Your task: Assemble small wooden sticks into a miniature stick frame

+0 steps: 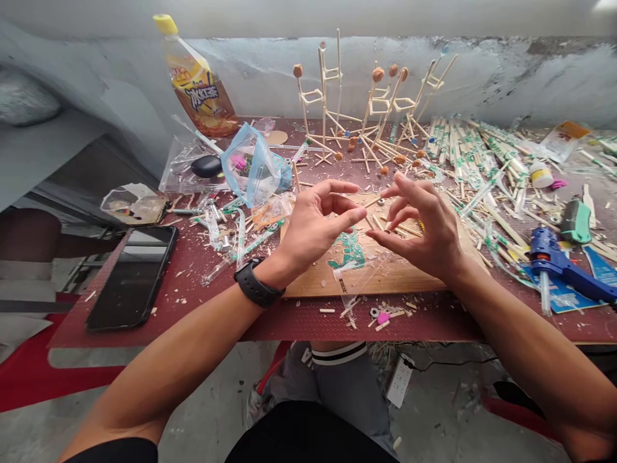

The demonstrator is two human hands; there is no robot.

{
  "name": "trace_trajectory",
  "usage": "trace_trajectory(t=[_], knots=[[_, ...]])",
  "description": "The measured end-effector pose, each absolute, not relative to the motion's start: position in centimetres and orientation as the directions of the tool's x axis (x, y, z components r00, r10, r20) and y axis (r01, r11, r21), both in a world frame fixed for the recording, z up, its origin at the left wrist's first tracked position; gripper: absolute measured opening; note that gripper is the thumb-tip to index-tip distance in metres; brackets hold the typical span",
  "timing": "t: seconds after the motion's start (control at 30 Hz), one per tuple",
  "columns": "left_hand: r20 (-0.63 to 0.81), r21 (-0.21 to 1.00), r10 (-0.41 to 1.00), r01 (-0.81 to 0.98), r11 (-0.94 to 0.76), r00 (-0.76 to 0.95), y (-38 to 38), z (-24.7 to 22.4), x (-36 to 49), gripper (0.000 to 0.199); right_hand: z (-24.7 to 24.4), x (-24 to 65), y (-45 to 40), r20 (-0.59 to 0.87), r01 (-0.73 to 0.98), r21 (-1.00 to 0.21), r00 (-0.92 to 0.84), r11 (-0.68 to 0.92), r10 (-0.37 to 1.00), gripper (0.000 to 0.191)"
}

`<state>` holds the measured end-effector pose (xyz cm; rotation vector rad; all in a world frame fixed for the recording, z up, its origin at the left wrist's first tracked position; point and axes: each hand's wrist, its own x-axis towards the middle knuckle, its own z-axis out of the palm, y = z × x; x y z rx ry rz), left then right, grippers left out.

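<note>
Over the wooden board [318,283], a short thin wooden stick [375,200] spans the gap between my two hands. My left hand [321,222], with a black watch [259,283] on its wrist, has its thumb and fingers at the stick's left end. My right hand [427,231] curls at the other end, its index fingertip against the stick and its thumb lower down. More thin sticks show between the right fingers; whether they are held or lie on the board I cannot tell. Behind the hands stand stick frames [380,103] with orange-brown lumps on them.
A blue glue gun [554,260] lies at the right beside a green-grey tool [576,220]. Piled wooden sticks [463,148] cover the back right. At the left are a phone [135,276], an open blue bag [253,167] and a tea bottle [197,83]. Scraps litter the red-brown table [202,325].
</note>
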<state>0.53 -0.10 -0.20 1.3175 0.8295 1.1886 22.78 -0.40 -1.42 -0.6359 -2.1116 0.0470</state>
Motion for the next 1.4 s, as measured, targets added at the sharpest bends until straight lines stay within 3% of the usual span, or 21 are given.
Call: trace_trajectory(t=[0.23,0.47,0.57,0.77,1.0,1.17,1.27,1.4], knots=[[0.204,0.976,0.947,-0.13,-0.176,0.25,-0.1,-0.3,0.6,0.025,-1.5,22.8,-0.2,0.745,0.416,-0.259,-0.489,0.872,0.454,0.092],[0.191,0.953,0.842,0.111,-0.283,0.505,-0.1,0.9,-0.7,0.012,-1.2,22.8,-0.1,0.74,0.406,-0.277,-0.489,0.871,0.463,0.085],[0.21,0.949,0.817,0.087,-0.302,0.536,-0.4,2.6,-1.6,0.01,-1.2,22.8,-0.2,0.741,0.421,-0.314,-0.451,0.851,0.497,0.083],[0.281,0.953,0.879,-0.008,-0.302,0.385,-0.8,6.2,-4.9,0.018,-1.1,22.8,-0.3,0.732,0.408,-0.341,-0.45,0.847,0.511,0.081],[0.33,0.917,0.873,0.097,-0.387,0.36,-0.7,8.6,-9.5,0.02,-1.3,22.7,-0.1,0.725,0.4,-0.36,-0.448,0.843,0.523,0.076],[0.411,0.902,0.909,0.116,-0.417,0.073,0.8,6.0,-11.3,0.018,-1.4,22.7,-0.1,0.696,0.408,-0.368,-0.475,0.835,0.539,0.073],[0.462,0.856,0.885,0.29,-0.429,-0.055,1.7,3.8,-11.1,0.021,-1.3,22.7,-0.2,0.686,0.415,-0.376,-0.477,0.828,0.55,0.072],[0.543,0.716,0.839,0.505,-0.482,0.031,2.1,2.1,-10.3,0.016,-1.2,22.7,-0.2,0.696,0.431,-0.36,-0.467,0.828,0.546,0.071]])
